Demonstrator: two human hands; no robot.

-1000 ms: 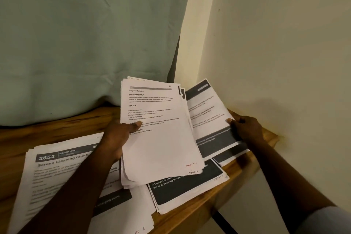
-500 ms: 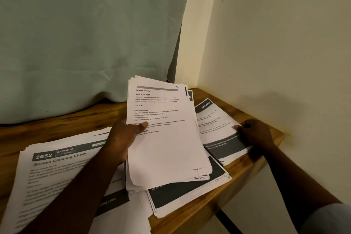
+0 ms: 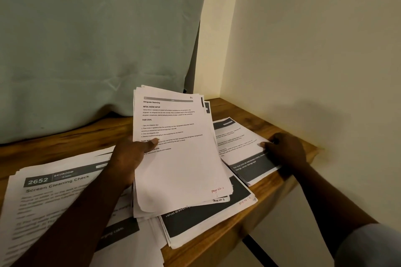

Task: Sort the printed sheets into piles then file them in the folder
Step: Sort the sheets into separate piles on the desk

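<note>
My left grip (image 3: pixel 130 158) clasps a stack (image 3: pixel 180 154) above the table (image 3: pixel 256 115); my right grip (image 3: pixel 284 149) pinches the far pile (image 3: pixel 240 149).

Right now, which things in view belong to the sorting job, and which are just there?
Job: held stack in left hand; right pile under right hand; middle pile; "Screen Cleaning Check" pile.
Not job: curtain; wall. No folder visible.

The wooden surface (image 3: pixel 288 138) is being covered by three piles of printed sheets: a left pile (image 3: pixel 43 197), a front pile (image 3: pixel 208 221), and a right pile (image 3: pixel 243 154).
</note>
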